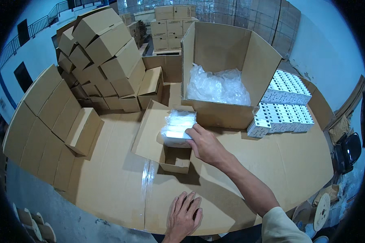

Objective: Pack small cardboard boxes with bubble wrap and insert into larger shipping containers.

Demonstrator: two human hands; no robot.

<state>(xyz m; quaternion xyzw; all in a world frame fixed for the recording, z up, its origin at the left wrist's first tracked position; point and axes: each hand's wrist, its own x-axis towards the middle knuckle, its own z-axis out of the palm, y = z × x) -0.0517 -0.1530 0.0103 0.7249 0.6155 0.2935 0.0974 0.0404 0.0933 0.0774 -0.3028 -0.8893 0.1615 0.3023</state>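
A small open cardboard box [177,167] stands in the middle of the table, its lid flap [146,133] folded out to the left. Inside its upper part sits a white box [175,141] with clear plastic wrap [180,118] bunched behind and over it. My right hand [207,143] reaches in from the right, fingers and thumb closed on the white box's right edge; its fingertips are partly hidden. Near the table's front edge, my left hand [184,215] rests flat on the cardboard surface with its fingers apart, holding nothing.
A large open carton [223,113] holding crumpled clear plastic [217,87] stands behind. Patterned white boxes [282,117] are stacked at right. Brown boxes [105,52] pile up at back left, with a row of more brown boxes [48,129] along the left edge. Cardboard covers the table [113,174].
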